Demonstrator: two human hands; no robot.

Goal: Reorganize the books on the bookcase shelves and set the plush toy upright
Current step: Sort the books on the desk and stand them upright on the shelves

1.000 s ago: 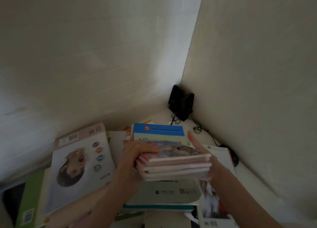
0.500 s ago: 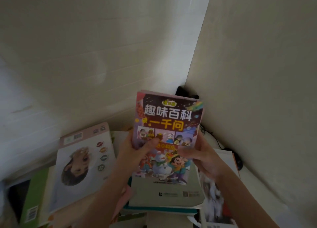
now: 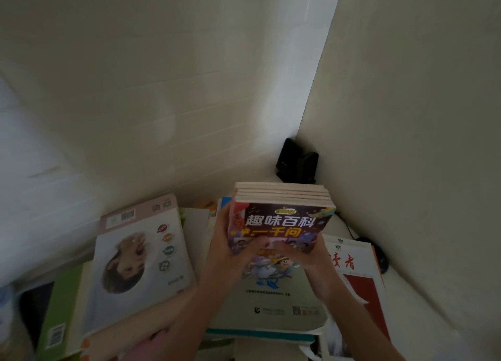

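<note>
Here, both hands are clamped on a stack of paperbacks [image 3: 284, 214], held upright with the front cover facing the camera, above the books lying flat on the pale surface near the corner of the white walls. The left hand [image 3: 226, 242] grips the stack's left edge and the right hand [image 3: 307, 253] its lower right, with the thumbs meeting across the cover, though that area is blurred. The stack is several thin, soft-bound volumes, and their cream page edges show as stripes along the top. The glossy front cover is dark purple with cartoon figures and reads 趣味百科 in white, with 一千问 in yellow below. Beneath it lies a flat grey-green book [image 3: 271, 303] with a matte cover, a small logo and a QR code near its lower edge. To the left lies a white book [image 3: 141, 263] bearing an upside-down round photo of a child, coloured round badges and a pink strip with a barcode. Further left, a green book [image 3: 58, 317] shows another barcode. On the right lies a white-and-red book [image 3: 352, 271] with large red characters, one reading 者. A boxy black speaker [image 3: 296, 162] stands in the corner.
</note>
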